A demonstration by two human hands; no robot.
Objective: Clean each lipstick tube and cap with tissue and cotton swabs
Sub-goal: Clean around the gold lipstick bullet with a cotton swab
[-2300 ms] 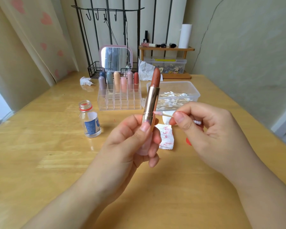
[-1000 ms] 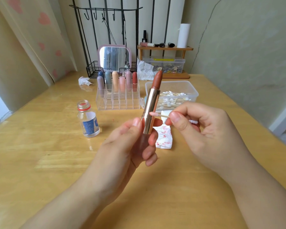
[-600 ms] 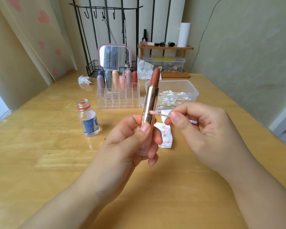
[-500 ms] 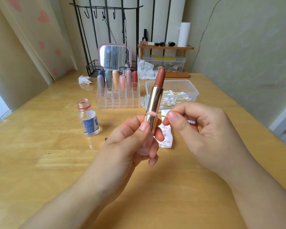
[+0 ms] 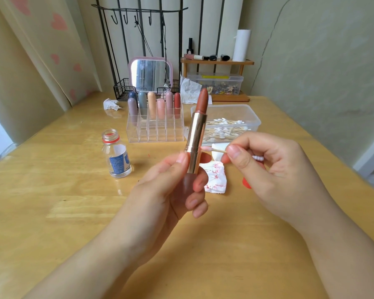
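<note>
My left hand (image 5: pixel 171 188) grips the base of an uncapped lipstick tube (image 5: pixel 195 134), held upright, its gold sleeve and brown-red bullet extended. My right hand (image 5: pixel 272 175) pinches a cotton swab (image 5: pixel 213 150) between thumb and forefinger, and the swab's pink-stained tip touches the right side of the gold sleeve near its lower end. A folded tissue (image 5: pixel 214 176) with red smears lies on the table just behind the hands. No loose cap is visible.
A clear organizer (image 5: pixel 156 130) holds several capped lipsticks at the back. A clear box of cotton swabs (image 5: pixel 231 124) sits right of it. An open small bottle (image 5: pixel 117 156) stands at left. A red object (image 5: pixel 246 183) peeks from behind my right hand. Mirror, rack and shelf line the wall.
The lipstick has tilted slightly back and forth in my left hand while the swab tip keeps rubbing along the lower gold sleeve. Both hands stay in the same place.
</note>
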